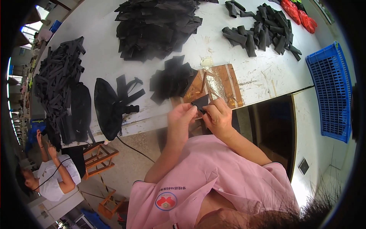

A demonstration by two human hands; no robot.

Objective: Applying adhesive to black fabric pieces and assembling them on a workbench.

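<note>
A small black fabric piece (pixel 201 102) is pinched between my two hands, just in front of the table's near edge. My left hand (pixel 182 116) grips its left side with thumb and fingers. On its lower right side, the fingertips of my right hand (pixel 218 115) are closed. Beyond my hands lies a wooden board (pixel 228 82) with pale strips and a shiny patch. A stack of black fabric pieces (pixel 169 80) rests partly on the board's left side. Left of that stack is a black sewn article (pixel 106 107) with several straps.
Black fabric heaps cover the white table (pixel 213 42): a large pile (pixel 154 28), narrow strips (pixel 59 76) and rolled pieces (pixel 267 30). Red plastic bags (pixel 299 17) lie far right. A blue crate (pixel 331 91) stands at right. Another person (pixel 57 173) works at left beside a wooden stool (pixel 101 158).
</note>
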